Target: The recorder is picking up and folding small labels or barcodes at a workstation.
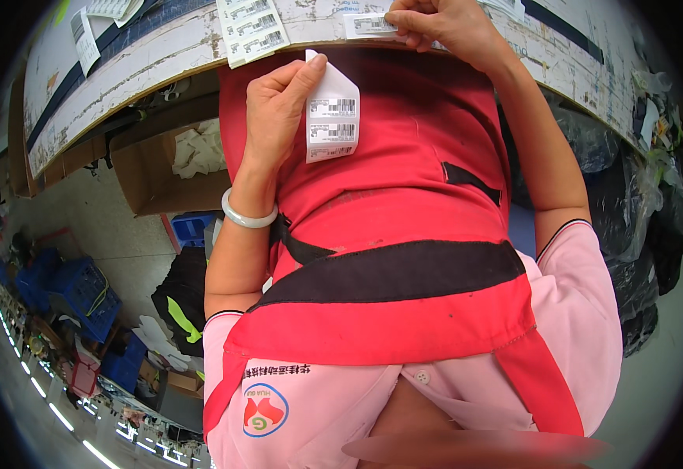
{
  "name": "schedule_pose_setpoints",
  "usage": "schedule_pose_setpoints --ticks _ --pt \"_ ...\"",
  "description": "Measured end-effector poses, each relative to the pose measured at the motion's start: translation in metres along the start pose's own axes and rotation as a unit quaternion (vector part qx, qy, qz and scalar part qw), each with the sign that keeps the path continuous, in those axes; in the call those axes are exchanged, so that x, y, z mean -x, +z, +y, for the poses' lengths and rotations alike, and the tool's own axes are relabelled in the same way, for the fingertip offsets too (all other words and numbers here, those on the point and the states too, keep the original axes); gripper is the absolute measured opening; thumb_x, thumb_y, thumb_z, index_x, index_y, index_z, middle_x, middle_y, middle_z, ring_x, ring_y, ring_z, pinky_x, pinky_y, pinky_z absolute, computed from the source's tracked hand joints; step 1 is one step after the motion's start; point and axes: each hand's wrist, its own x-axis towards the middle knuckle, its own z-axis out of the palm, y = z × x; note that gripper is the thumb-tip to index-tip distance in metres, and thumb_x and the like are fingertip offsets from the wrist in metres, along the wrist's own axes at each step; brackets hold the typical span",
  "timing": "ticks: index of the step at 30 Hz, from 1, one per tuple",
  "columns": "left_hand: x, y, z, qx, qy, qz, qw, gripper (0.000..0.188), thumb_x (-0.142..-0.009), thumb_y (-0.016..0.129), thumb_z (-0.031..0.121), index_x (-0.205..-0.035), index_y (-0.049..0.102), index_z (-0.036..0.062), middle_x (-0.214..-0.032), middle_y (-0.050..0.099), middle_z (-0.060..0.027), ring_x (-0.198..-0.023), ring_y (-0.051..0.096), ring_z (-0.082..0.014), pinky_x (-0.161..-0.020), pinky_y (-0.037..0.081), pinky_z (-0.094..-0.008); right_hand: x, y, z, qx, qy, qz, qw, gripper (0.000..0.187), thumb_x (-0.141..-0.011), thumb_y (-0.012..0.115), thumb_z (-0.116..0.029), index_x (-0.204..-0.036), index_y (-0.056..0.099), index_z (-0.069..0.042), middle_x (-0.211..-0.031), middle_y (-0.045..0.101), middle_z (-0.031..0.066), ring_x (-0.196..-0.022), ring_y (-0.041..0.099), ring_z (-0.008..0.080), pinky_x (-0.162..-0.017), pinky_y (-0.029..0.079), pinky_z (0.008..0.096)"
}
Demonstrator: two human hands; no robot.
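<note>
My left hand (279, 105) pinches the top corner of a short strip of white barcode labels (332, 117), which hangs down in front of my red apron (396, 172). The strip's upper part is blank backing paper, and its lower end curls. At the table edge, my right hand (451, 31) has its fingers closed on the right end of a single white barcode label (366, 26). That label lies flat against the worn white tabletop (318, 30). Between the hands and a little to the left, a sheet of barcode labels (254, 35) overhangs the edge.
More label strips (87, 39) lie at the table's far left. Below stands a cardboard box (142, 176) with crumpled paper in it. Blue crates (84, 293) are on the floor at left. Clear plastic bags (623, 187) crowd the right side under the table.
</note>
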Motion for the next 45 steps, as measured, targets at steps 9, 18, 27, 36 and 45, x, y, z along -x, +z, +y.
schedule_pose_setpoints --ticks 9,18,27,36,45 --pt "-0.001 0.0 -0.002 -0.001 -0.007 0.004 1.0 0.025 -0.095 0.064 0.021 -0.083 0.071 -0.0001 -0.07 0.063 0.0022 -0.06 0.051 -0.0016 -0.053 0.039 -0.0184 0.001 0.005 -0.004 0.015 0.006 0.016 1.0 0.014 -0.091 0.063 -0.013 -0.087 0.065 0.001 -0.069 0.064 0.0034 -0.06 0.06 0.0094 -0.053 0.05 0.0221" --pt "-0.002 0.003 -0.002 -0.002 -0.014 0.009 1.0 0.025 -0.095 0.065 0.02 -0.084 0.071 -0.0009 -0.071 0.063 0.0023 -0.061 0.051 -0.0017 -0.054 0.039 -0.0187 0.009 0.008 0.002 0.07 -0.031 0.053 0.996 0.013 -0.092 0.061 -0.012 -0.088 0.064 0.001 -0.069 0.062 0.0035 -0.059 0.059 0.0089 -0.054 0.05 0.022" --pt "0.004 0.005 0.0 0.023 0.011 0.036 0.999 0.021 -0.098 0.06 0.017 -0.082 0.065 0.0024 -0.072 0.05 0.0082 -0.066 0.043 -0.0004 -0.059 0.035 -0.0183 0.018 -0.102 0.048 0.062 -0.107 0.316 0.941 0.018 -0.088 0.066 -0.019 -0.087 0.065 -0.001 -0.071 0.064 0.0041 -0.061 0.059 0.0106 -0.056 0.049 0.0257" --pt "0.002 0.005 0.006 0.031 0.029 0.036 0.998 0.023 -0.097 0.062 0.02 -0.094 0.07 -0.0007 -0.08 0.064 0.0026 -0.068 0.052 -0.0015 -0.06 0.039 -0.0174 0.025 -0.094 0.055 0.362 -0.057 0.453 0.813 0.029 -0.081 0.074 -0.024 -0.097 0.065 -0.002 -0.073 0.065 0.007 -0.062 0.062 0.0172 -0.06 0.051 0.0324" --pt "0.002 0.015 0.013 0.031 0.127 0.059 0.99 0.023 -0.098 0.06 0.016 -0.111 0.068 -0.0005 -0.088 0.065 0.002 -0.075 0.053 -0.0023 -0.066 0.043 -0.0172 0.053 0.072 0.017 -0.114 -0.015 -0.165 0.98 0.016 -0.091 0.067 -0.019 -0.089 0.067 -0.003 -0.073 0.062 -0.0012 -0.066 0.056 0.0043 -0.059 0.046 0.0187"
